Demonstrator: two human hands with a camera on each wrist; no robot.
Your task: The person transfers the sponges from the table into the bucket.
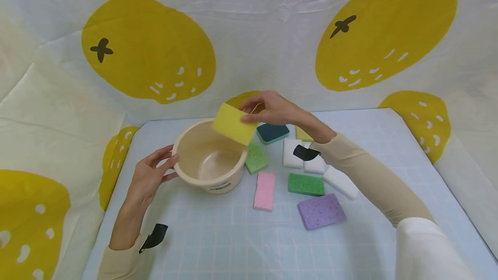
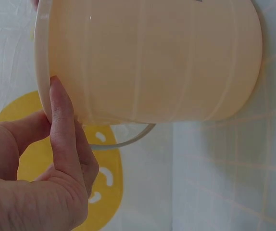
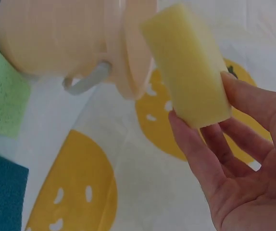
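Note:
A cream plastic bucket (image 1: pixel 229 181) stands upright on the table at left of centre. My left hand (image 1: pixel 149 172) pinches its rim on the left side, and the left wrist view shows thumb and fingers on that rim (image 2: pixel 43 53). A yellow sponge (image 1: pixel 233 123) is held tilted above the bucket's right rear rim. My right hand (image 1: pixel 270 108) pinches one end of this sponge between thumb and fingers. In the right wrist view the yellow sponge (image 3: pixel 186 67) is clear of the bucket (image 3: pixel 56 38). What shows of the bucket's inside is bare.
Right of the bucket lie a light green sponge (image 1: pixel 256 158), a dark teal sponge (image 1: pixel 272 132), a pink sponge (image 1: pixel 264 191), a green sponge (image 1: pixel 306 184), a purple sponge (image 1: pixel 321 211) and several white sponges (image 1: pixel 340 180). Another yellow sponge (image 1: pixel 302 134) is partly hidden behind the right arm.

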